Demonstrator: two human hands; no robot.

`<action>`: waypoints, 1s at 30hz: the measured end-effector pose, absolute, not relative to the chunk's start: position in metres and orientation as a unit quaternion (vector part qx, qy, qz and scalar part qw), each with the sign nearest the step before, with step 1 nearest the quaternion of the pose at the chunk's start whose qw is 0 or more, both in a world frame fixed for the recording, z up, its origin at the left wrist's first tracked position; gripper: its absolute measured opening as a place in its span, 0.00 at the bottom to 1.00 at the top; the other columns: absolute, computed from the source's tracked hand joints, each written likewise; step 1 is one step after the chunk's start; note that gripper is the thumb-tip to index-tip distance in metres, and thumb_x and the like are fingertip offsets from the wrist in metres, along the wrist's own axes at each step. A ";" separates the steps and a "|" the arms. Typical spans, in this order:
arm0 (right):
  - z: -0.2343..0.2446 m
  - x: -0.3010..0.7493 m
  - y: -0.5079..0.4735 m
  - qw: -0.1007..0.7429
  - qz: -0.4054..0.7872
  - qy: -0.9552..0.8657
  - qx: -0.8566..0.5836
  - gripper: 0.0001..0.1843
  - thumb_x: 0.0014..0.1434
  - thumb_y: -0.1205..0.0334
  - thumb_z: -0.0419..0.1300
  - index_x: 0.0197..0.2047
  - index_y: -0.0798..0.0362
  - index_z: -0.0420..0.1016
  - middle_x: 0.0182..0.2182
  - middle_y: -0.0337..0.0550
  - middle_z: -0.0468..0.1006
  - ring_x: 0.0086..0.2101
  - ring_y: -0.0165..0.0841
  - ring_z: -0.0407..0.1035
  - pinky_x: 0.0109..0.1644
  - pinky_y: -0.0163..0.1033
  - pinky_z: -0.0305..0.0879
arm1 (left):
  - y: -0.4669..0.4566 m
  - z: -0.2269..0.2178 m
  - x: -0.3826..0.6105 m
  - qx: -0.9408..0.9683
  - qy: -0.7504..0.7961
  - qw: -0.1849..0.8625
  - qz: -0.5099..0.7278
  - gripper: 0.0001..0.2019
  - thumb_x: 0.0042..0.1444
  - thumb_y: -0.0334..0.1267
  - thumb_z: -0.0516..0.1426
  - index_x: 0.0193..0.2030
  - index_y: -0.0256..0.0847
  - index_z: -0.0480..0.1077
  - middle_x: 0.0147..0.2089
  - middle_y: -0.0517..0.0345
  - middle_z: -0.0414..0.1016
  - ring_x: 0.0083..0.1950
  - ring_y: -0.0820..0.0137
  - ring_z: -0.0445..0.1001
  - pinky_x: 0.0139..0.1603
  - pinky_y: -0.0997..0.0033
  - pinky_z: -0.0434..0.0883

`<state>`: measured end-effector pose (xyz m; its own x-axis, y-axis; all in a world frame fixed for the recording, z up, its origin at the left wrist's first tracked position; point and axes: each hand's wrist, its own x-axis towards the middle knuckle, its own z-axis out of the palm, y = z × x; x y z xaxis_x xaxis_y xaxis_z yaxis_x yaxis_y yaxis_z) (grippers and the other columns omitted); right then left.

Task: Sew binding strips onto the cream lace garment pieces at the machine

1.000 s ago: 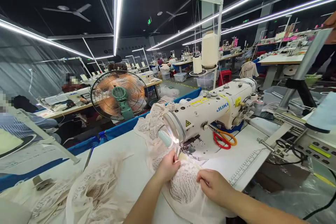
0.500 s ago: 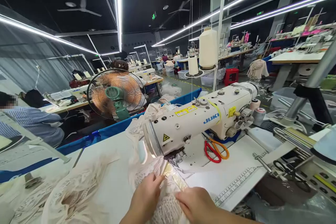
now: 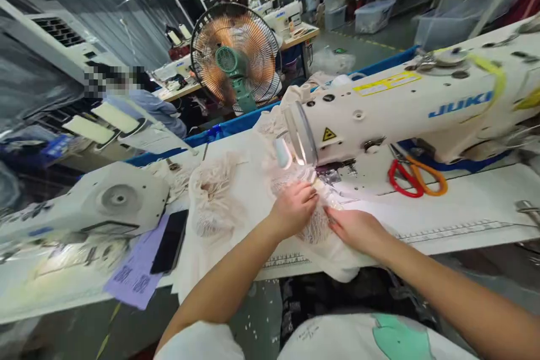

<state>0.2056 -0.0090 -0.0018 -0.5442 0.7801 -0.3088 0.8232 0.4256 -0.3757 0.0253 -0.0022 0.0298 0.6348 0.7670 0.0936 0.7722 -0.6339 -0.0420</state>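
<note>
My left hand (image 3: 294, 208) has its fingers curled onto cream lace fabric (image 3: 314, 230), close below the needle area of a white sewing machine (image 3: 379, 112). Just to its right, my right hand (image 3: 354, 230) pinches the same fabric between thumb and fingers. The lace runs up under the machine head and drapes over the table's front edge. A pale, shiny strip shows between the hands and the presser foot, but the foot itself is mostly hidden. Scissors (image 3: 415, 179) with one red and one orange handle lie beneath the machine arm.
Another cream lace piece (image 3: 215, 202) lies left on the white table. Beyond it are a black phone (image 3: 170, 242), a purple printed sheet (image 3: 135, 270) and a second machine (image 3: 122, 197). Behind the table stand a fan (image 3: 228, 59) and a seated person (image 3: 147, 109).
My view has swung left and downward, so the machine sits farther right and the phone and my forearms show. Both hands remain on the lace by the needle.
</note>
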 end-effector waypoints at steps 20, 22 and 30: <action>-0.013 0.212 -0.008 0.030 -0.201 0.825 0.527 0.24 0.62 0.59 0.46 0.60 0.51 0.64 0.44 0.48 0.78 0.43 0.42 0.72 0.37 0.40 0.64 | 0.001 -0.006 0.033 -0.870 -0.492 0.023 0.035 0.26 0.61 0.52 0.45 0.57 0.35 0.63 0.63 0.53 0.61 0.50 0.61 0.68 0.46 0.59 0.67; -0.012 0.211 -0.005 0.027 -0.202 0.823 0.530 0.24 0.61 0.58 0.46 0.60 0.52 0.64 0.44 0.49 0.78 0.43 0.43 0.72 0.37 0.40 0.64 | 0.005 -0.004 0.034 -0.866 -0.499 0.020 0.034 0.26 0.60 0.52 0.46 0.57 0.35 0.63 0.63 0.54 0.61 0.50 0.61 0.68 0.46 0.59 0.67; -0.010 0.207 0.005 0.020 -0.206 0.824 0.528 0.24 0.60 0.58 0.47 0.59 0.51 0.65 0.43 0.48 0.78 0.42 0.43 0.71 0.37 0.39 0.63 | 0.014 -0.009 0.035 -0.856 -0.516 0.012 0.016 0.26 0.60 0.51 0.47 0.58 0.35 0.63 0.63 0.51 0.61 0.51 0.60 0.67 0.47 0.58 0.67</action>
<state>0.2071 0.0050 -0.0095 -0.4416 0.8617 -0.2499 0.8781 0.3579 -0.3175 0.0347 0.0144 -0.0092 0.4669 0.8842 -0.0152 0.8834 -0.4671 -0.0379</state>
